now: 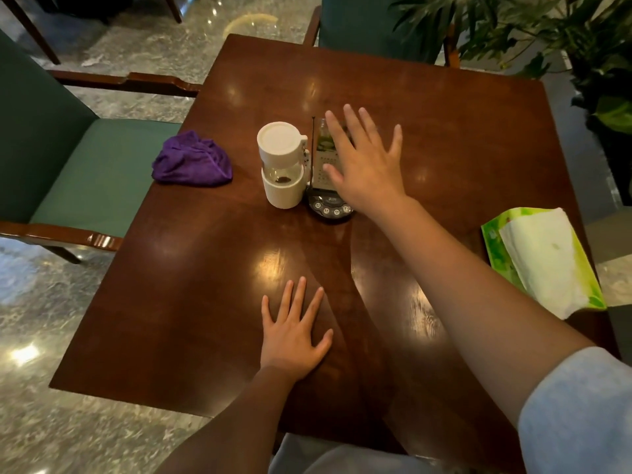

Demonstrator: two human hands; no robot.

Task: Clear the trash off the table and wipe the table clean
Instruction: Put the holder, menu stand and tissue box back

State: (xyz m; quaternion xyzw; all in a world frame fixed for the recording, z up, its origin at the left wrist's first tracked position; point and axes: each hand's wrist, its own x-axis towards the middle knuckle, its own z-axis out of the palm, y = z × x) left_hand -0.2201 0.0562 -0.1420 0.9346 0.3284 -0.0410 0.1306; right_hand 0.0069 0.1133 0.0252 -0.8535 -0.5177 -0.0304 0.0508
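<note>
A dark wooden table (461, 138) fills the view. My left hand (294, 333) lies flat on it near the front edge, fingers spread, holding nothing. My right hand (366, 162) is stretched out over the table's middle, fingers apart and empty, partly covering an upright menu card (321, 155) on a black call-button stand (328, 206). A crumpled purple cloth (193, 160) sits at the table's left edge. A white lidded cup (282, 165) with a clear middle stands just left of the card.
A green tissue pack (543, 258) with a white tissue showing lies at the right edge. A green upholstered chair (85, 176) stands to the left, another chair (369, 25) at the far side. Potted plants (602, 70) stand at the right. The floor is polished marble.
</note>
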